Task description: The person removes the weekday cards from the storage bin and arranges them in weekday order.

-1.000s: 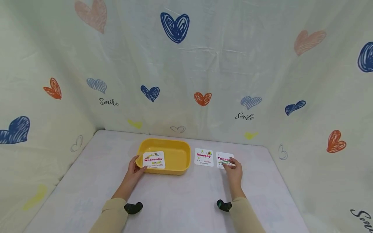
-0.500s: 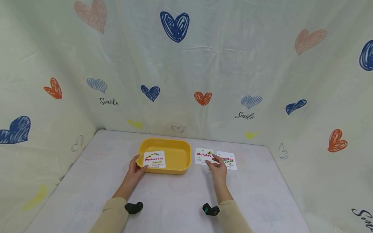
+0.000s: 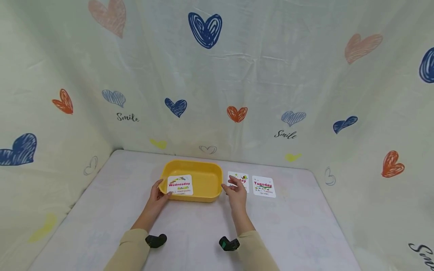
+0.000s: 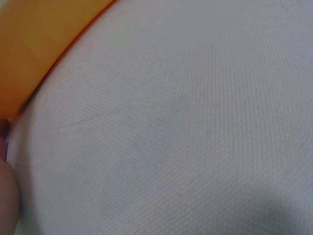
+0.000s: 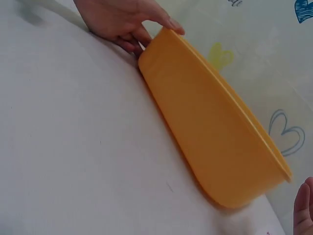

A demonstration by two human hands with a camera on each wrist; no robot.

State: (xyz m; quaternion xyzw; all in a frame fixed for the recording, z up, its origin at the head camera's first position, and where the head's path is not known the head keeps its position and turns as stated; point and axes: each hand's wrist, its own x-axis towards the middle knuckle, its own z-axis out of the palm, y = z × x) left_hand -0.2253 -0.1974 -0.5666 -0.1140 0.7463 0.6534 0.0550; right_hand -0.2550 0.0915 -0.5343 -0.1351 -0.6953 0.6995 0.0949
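Note:
My left hand (image 3: 156,199) grips the near left corner of a yellow plastic tray (image 3: 207,182), its thumb over the rim. In the right wrist view, the left hand (image 5: 120,19) has fingers against the tray's outer wall. A white Wednesday card (image 3: 180,185) lies inside the tray at the left. My right hand (image 3: 238,195) is just off the tray's right edge, holding nothing, with fingers loosely bent. It partly covers the Monday card (image 3: 234,174) in the head view. The Tuesday card (image 3: 264,186) lies flat to the right of Monday.
Both cards beside the tray rest on a white-covered table (image 3: 298,222). A curtain with printed hearts (image 3: 205,30) hangs behind and along the sides. Dark wrist devices (image 3: 156,241) sit at both sleeves.
My right hand has left the Tuesday card and moved left, passing over the Monday card to the tray's right edge. The left hand has stayed on the tray.

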